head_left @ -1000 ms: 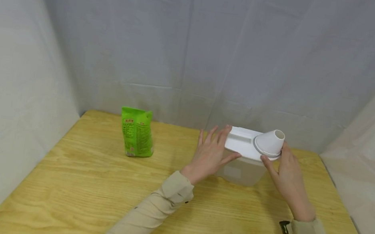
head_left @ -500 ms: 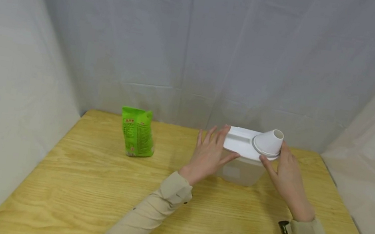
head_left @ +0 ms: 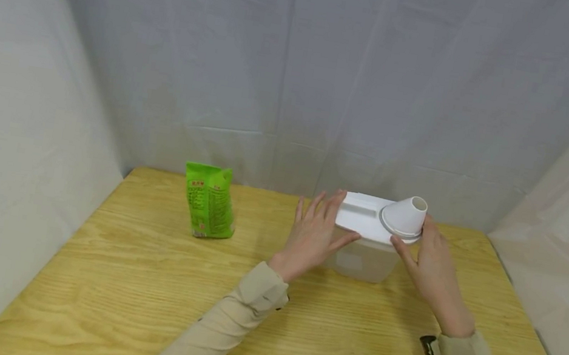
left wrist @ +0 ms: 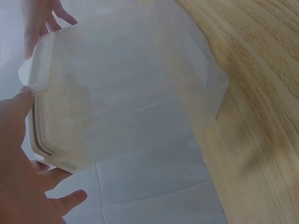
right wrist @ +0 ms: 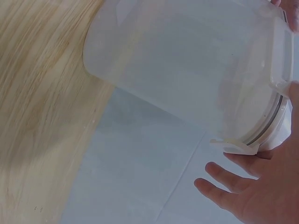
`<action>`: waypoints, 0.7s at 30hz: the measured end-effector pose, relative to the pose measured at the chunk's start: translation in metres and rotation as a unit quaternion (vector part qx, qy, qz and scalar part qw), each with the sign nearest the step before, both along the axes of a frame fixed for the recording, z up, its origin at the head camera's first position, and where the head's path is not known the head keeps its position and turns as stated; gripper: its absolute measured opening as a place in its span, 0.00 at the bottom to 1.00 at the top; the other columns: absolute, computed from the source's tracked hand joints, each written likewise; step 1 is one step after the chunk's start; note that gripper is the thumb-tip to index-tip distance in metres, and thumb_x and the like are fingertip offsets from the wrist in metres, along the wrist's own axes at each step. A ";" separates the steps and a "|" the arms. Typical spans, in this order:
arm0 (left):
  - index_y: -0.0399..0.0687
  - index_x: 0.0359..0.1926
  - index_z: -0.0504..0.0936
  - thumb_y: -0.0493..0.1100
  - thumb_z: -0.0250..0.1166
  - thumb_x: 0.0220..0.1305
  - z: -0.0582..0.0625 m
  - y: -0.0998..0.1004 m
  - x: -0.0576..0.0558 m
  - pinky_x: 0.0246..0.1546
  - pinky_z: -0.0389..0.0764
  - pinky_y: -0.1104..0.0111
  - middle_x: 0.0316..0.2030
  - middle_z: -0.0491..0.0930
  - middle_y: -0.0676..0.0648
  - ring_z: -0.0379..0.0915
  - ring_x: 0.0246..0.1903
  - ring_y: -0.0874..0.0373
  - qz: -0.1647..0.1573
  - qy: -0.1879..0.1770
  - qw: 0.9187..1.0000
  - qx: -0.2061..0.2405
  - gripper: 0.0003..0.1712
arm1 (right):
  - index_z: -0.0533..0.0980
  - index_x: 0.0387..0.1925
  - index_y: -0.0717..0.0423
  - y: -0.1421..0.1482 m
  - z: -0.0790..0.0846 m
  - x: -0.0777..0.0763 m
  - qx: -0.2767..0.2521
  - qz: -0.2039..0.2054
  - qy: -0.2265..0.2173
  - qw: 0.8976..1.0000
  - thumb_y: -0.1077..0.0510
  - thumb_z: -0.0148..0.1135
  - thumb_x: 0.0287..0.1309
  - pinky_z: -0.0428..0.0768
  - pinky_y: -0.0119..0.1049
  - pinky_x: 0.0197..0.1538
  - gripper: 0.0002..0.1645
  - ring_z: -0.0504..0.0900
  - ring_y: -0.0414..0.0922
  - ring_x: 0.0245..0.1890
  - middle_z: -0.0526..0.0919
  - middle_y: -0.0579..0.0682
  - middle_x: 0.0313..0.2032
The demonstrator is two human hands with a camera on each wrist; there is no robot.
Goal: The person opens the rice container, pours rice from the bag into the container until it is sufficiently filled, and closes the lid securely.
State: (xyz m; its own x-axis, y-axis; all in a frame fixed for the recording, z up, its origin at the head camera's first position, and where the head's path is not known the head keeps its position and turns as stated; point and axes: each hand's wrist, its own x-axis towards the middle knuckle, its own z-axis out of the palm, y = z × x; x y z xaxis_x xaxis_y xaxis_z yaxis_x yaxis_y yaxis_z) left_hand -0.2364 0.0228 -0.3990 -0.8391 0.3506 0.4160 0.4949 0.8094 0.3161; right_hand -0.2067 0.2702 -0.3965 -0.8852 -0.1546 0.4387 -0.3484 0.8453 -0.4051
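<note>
A translucent plastic storage container stands upright on the wooden table, right of centre in the head view. Its white lid has a long handle slot and a cone-shaped cap at the right. My left hand holds the lid's left end, thumb at the front and fingers reaching round behind. At the other end, my right hand grips beside the cone in the same way. Both wrist views show thumbs and fingertips on the lid's edge clips, with the clear body showing nothing inside.
A green printed pouch stands on the table to the left, well apart from the hands. Pale cloth hangs close behind the table's far edge and along both sides. A small dark item shows at the right cuff.
The container has shifted slightly to the left, both hands moving along with it. Their hold on the lid looks the same, and the green pouch stays in place.
</note>
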 end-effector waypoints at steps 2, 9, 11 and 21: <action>0.47 0.80 0.49 0.69 0.56 0.69 0.000 -0.001 0.000 0.73 0.49 0.37 0.76 0.60 0.43 0.53 0.75 0.40 0.001 0.000 1.000 0.000 0.51 | 0.47 0.75 0.75 -0.001 0.000 0.000 0.002 0.000 0.001 1.000 0.40 0.53 0.75 0.63 0.70 0.64 0.51 0.65 0.76 0.63 0.63 0.80 0.65; 0.46 0.80 0.49 0.70 0.56 0.69 -0.001 -0.003 0.001 0.74 0.47 0.37 0.77 0.58 0.44 0.52 0.75 0.40 0.003 -0.002 1.000 -0.002 0.52 | 0.48 0.74 0.76 -0.003 -0.001 0.000 0.001 0.002 0.009 1.000 0.41 0.53 0.75 0.64 0.69 0.63 0.50 0.67 0.75 0.61 0.65 0.80 0.64; 0.46 0.80 0.49 0.70 0.56 0.69 -0.002 -0.004 0.001 0.74 0.47 0.37 0.77 0.59 0.44 0.52 0.75 0.41 0.005 -0.001 1.000 -0.002 0.52 | 0.49 0.74 0.76 -0.003 -0.002 0.000 0.000 0.003 0.011 1.000 0.41 0.53 0.74 0.64 0.69 0.63 0.50 0.67 0.74 0.61 0.66 0.80 0.63; 0.46 0.80 0.49 0.69 0.56 0.69 -0.002 -0.007 0.003 0.74 0.48 0.37 0.77 0.59 0.44 0.52 0.75 0.40 0.004 0.004 1.000 0.000 0.52 | 0.49 0.74 0.76 -0.005 -0.003 -0.001 0.005 0.002 0.012 1.000 0.40 0.53 0.74 0.64 0.68 0.65 0.51 0.66 0.74 0.63 0.65 0.79 0.64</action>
